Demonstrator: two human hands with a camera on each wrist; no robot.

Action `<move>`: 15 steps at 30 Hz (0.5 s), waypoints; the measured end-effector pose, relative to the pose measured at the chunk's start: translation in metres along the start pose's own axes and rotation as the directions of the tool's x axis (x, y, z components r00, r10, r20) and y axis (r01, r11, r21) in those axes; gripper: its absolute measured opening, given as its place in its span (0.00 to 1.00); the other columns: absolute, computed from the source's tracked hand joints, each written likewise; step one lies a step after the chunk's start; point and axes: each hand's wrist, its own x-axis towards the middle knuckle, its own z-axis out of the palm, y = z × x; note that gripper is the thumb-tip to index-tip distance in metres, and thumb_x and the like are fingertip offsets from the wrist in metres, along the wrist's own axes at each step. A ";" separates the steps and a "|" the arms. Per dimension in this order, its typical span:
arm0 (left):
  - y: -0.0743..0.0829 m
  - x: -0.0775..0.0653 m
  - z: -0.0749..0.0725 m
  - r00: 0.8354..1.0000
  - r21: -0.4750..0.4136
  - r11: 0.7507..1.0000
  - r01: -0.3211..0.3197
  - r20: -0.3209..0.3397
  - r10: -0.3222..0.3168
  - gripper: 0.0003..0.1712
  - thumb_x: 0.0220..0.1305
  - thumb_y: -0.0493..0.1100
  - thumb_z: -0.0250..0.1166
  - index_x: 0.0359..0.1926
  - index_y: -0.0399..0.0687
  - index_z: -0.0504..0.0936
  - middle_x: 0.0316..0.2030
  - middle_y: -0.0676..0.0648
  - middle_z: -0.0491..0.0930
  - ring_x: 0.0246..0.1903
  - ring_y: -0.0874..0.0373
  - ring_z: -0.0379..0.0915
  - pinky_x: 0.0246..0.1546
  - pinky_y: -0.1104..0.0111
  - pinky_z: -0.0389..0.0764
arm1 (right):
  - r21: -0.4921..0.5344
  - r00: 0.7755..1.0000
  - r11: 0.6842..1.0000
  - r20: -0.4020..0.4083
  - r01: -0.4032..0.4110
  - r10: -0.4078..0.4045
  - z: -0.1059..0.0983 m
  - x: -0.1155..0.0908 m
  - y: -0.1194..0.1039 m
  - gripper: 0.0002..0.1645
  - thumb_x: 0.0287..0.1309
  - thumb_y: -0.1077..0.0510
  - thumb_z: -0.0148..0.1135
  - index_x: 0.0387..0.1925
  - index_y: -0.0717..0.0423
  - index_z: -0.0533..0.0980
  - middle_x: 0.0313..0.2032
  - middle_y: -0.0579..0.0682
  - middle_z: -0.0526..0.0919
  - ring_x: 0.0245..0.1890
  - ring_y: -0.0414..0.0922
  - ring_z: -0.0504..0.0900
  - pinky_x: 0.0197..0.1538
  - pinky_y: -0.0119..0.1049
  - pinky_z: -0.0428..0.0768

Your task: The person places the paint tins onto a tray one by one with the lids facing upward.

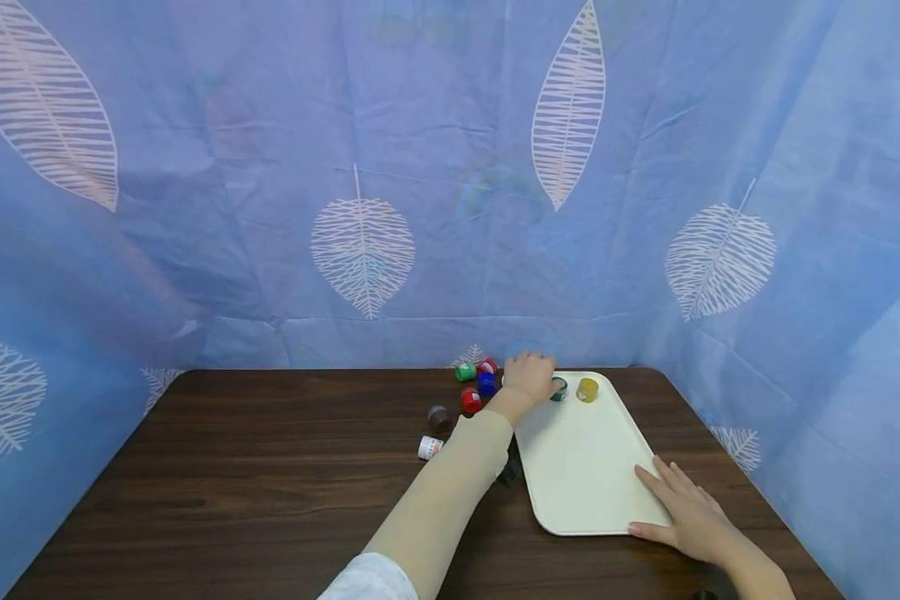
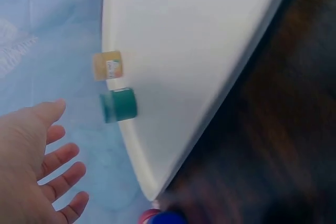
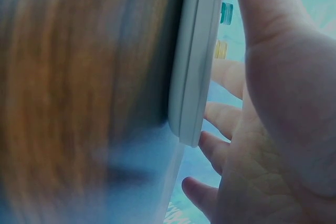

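Note:
A cream tray (image 1: 585,467) lies on the right part of the table. At its far end stand a dark green jar (image 1: 559,389) and a yellow jar (image 1: 587,390). My left hand (image 1: 528,377) is over the tray's far left corner, beside the green jar. In the left wrist view the left hand (image 2: 37,166) has loosely bent, spread fingers with nothing between them, apart from the green jar (image 2: 119,104). My right hand (image 1: 686,508) rests at the tray's near right corner, fingers extended over the rim. The right wrist view shows its fingertips (image 3: 212,142) along the tray edge (image 3: 197,61).
Left of the tray are a green jar (image 1: 465,372), a blue jar (image 1: 487,383), a red jar (image 1: 471,400), a brown jar (image 1: 439,418) and a white jar (image 1: 431,447). A second red jar (image 1: 487,366) sits behind. A blue leaf-patterned curtain (image 1: 450,250) hangs behind the table (image 1: 232,475).

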 end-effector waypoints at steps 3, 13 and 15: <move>-0.002 -0.006 -0.008 0.999 -0.008 0.999 -0.036 -0.014 0.036 0.20 0.67 0.64 0.56 0.56 0.69 0.78 0.55 0.59 0.79 0.58 0.56 0.73 0.60 0.55 0.72 | 0.002 1.000 1.000 0.002 0.002 -0.002 0.000 0.000 0.000 0.51 0.50 0.35 0.68 0.67 0.61 0.66 0.67 0.76 0.58 0.64 0.77 0.57 0.54 0.76 0.61; -0.011 -0.032 -0.040 0.980 0.038 0.985 -0.169 -0.100 0.172 0.22 0.69 0.65 0.52 0.58 0.68 0.76 0.53 0.59 0.79 0.51 0.58 0.76 0.55 0.56 0.75 | -0.012 1.000 1.000 -0.001 0.009 -0.009 0.002 0.001 0.002 0.51 0.50 0.35 0.68 0.67 0.61 0.66 0.67 0.75 0.59 0.64 0.77 0.58 0.53 0.75 0.62; -0.014 -0.039 -0.049 0.971 0.049 0.979 -0.198 -0.126 0.203 0.22 0.69 0.65 0.52 0.58 0.67 0.76 0.52 0.59 0.79 0.50 0.58 0.76 0.53 0.57 0.76 | -0.011 1.000 1.000 0.003 0.007 -0.007 0.001 0.002 0.002 0.51 0.50 0.35 0.67 0.67 0.61 0.66 0.67 0.75 0.59 0.64 0.77 0.58 0.53 0.75 0.62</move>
